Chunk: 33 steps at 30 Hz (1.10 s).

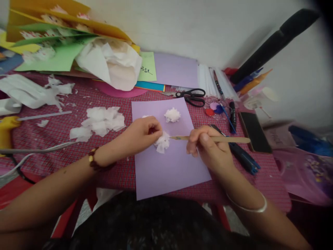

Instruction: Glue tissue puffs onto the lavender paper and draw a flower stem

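Observation:
A sheet of lilac paper [169, 177] lies on the table with a ruffled white tissue-paper flower [172, 115] near its upper edge. Below that is a second tissue flower [162, 143]. My left hand [145, 133] is closed at this lower flower's left side, thumb and fingers pinched on it. In my right hand [210, 147] is a flat wooden stick [231, 139], held level; its narrow tip points left and reaches the lower flower's edge. A bit of white shows behind my left hand, mostly hidden.
Torn tissue pieces [101, 121] lie to the left, near a yellow glue gun [7, 130] and its cable. Black scissors [192, 95] sit behind the sheet. A phone [255, 132], a marker [232, 116] and a dark blue stapler-like tool [244, 158] are at the right. Folded coloured cards [59, 57] stand at the back left.

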Available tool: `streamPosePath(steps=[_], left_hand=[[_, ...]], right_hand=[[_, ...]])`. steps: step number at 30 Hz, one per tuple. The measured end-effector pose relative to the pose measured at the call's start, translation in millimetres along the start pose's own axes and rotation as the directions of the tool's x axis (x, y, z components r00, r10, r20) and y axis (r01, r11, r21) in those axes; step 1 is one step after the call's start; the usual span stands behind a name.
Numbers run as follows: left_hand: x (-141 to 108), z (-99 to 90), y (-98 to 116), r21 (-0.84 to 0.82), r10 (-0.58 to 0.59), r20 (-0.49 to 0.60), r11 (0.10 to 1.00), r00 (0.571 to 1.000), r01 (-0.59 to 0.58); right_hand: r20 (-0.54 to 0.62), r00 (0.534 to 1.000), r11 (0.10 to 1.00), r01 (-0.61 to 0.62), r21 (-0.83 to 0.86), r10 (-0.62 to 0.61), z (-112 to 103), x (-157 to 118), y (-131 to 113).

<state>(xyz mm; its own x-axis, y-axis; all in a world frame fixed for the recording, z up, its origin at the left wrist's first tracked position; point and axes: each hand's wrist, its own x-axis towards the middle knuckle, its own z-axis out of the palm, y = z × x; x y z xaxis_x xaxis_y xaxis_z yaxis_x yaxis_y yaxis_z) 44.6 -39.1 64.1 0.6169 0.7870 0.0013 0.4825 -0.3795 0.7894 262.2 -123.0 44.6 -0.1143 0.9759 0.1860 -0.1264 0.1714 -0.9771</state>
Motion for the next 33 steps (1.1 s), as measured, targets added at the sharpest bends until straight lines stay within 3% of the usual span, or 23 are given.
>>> streamPosePath(steps=[4,7,10,13,16,22,26,29,31,33], left_hand=[[-16,-25.7,-15,0.162,-0.026,-0.065,0.986,0.998,0.036],[-45,-40.8,-29,0.175,-0.101,-0.013,0.979,0.995,0.102],[-76,-40.9,-41,0.152,-0.146,0.063,0.979,0.987,0.135],[-99,-29.1,-46,0.216,-0.147,0.104,0.969,0.984,0.122],[-111,-16.5,-42,0.280,-0.131,0.030,0.953,0.991,0.117],[-122,-12.2,-33,0.208,-0.087,-0.051,0.973,0.995,0.096],[-131,-31.5,-46,0.253,-0.041,-0.277,0.961,0.960,0.114],[-137,-55.6,-66,0.436,-0.045,-0.450,0.861,0.892,0.263],[-139,-70.1,-82,0.532,-0.068,-0.501,0.762,0.863,0.369],[-139,-79.7,-97,0.549,-0.115,-0.504,0.722,0.856,0.420]], right_hand=[[-0.081,0.997,0.991,0.008,0.135,0.003,-6,1,5],[-0.117,0.989,0.990,-0.074,0.122,0.088,-10,2,10],[-0.095,0.978,0.979,-0.178,0.099,0.187,-12,2,16],[0.045,0.967,0.965,-0.255,0.058,0.252,-11,-1,20],[0.139,0.945,0.955,-0.295,-0.022,0.295,-9,-7,22],[0.109,0.923,0.908,-0.334,-0.252,0.370,-10,-9,30],[0.096,0.916,0.875,-0.337,-0.348,0.391,-10,-6,30],[0.094,0.907,0.860,-0.351,-0.370,0.411,-9,-5,26],[0.089,0.903,0.851,-0.360,-0.382,0.421,-8,-5,25],[0.085,0.901,0.845,-0.361,-0.395,0.425,-9,-4,27]])
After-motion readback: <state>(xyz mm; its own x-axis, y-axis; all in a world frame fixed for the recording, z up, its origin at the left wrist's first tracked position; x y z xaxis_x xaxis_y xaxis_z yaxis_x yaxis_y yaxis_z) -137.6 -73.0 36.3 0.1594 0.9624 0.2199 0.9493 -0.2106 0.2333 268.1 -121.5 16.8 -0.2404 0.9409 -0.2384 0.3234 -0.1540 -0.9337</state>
